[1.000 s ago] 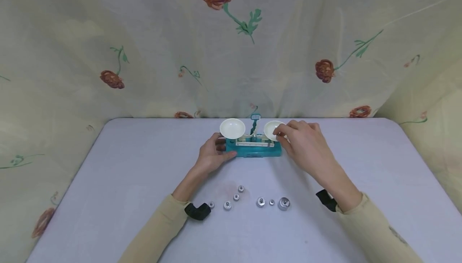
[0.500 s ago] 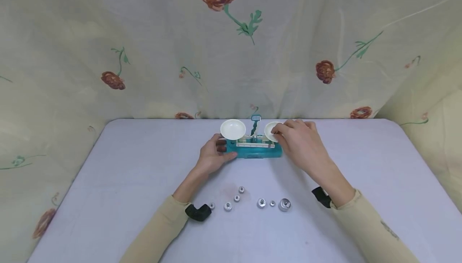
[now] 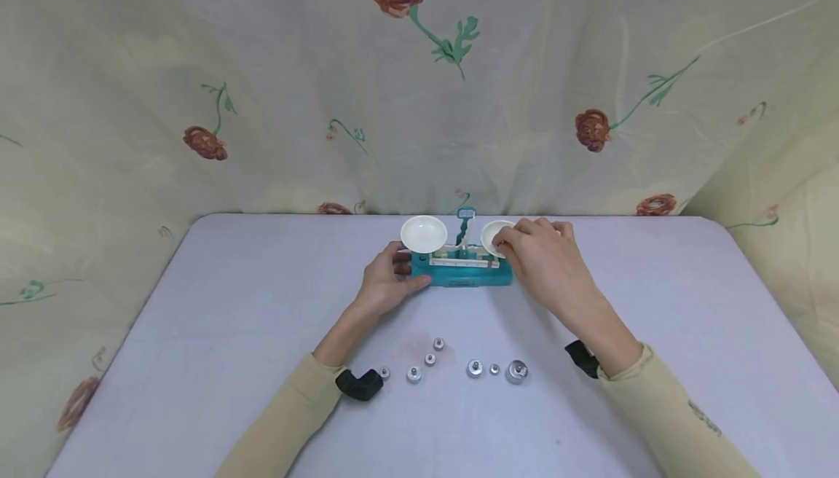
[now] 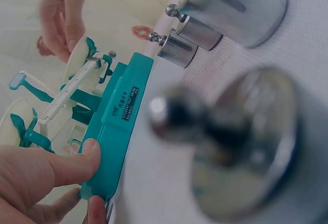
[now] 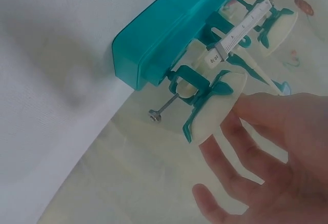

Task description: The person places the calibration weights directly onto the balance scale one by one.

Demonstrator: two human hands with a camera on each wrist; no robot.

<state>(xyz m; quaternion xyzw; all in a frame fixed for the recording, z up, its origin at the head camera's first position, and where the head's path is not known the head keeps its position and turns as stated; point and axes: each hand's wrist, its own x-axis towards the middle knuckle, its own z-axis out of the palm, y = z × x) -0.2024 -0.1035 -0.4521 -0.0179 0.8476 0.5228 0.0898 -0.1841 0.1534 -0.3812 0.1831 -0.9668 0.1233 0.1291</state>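
Pale tabletop (image 3: 262, 303), teal balance (image 3: 462, 276) near its far edge, seven metal weights (image 3: 475, 369) closer in

The balance's base (image 4: 120, 101) is smooth teal plastic with a soft sheen. Its pans (image 3: 423, 235) look like white plastic, smooth and faintly glossy. The graduated beam (image 4: 69, 93) appears to be white plastic too; the end screw (image 5: 155, 115) is silvery metal. The weights (image 4: 241, 11) are polished, reflective metal. Matt, finely textured cloth covers the counter (image 3: 223, 303). The sleeves (image 3: 288, 409) are matt cloth; the flowered curtain (image 3: 282, 48) hangs softly creased, with a slight sheen.
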